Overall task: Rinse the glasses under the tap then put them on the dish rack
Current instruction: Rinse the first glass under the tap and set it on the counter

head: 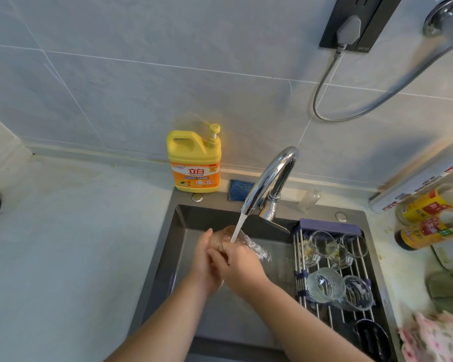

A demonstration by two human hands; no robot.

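Head view: below the tap (270,176), over the sink (183,220), both hands wrap curled fingers round one clear glass (249,244), the left hand (202,259) beside the right hand (238,267). The tap's water stream (237,228) strikes the glass. Right of the tap, the dish rack (327,226) carries other glasses (322,244).

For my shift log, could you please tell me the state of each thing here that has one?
tap: on, running
glass: under the stream, held by both hands
left hand: grips the glass
right hand: grips the glass
dish rack: holds glasses and bowls
plug: in the wall socket
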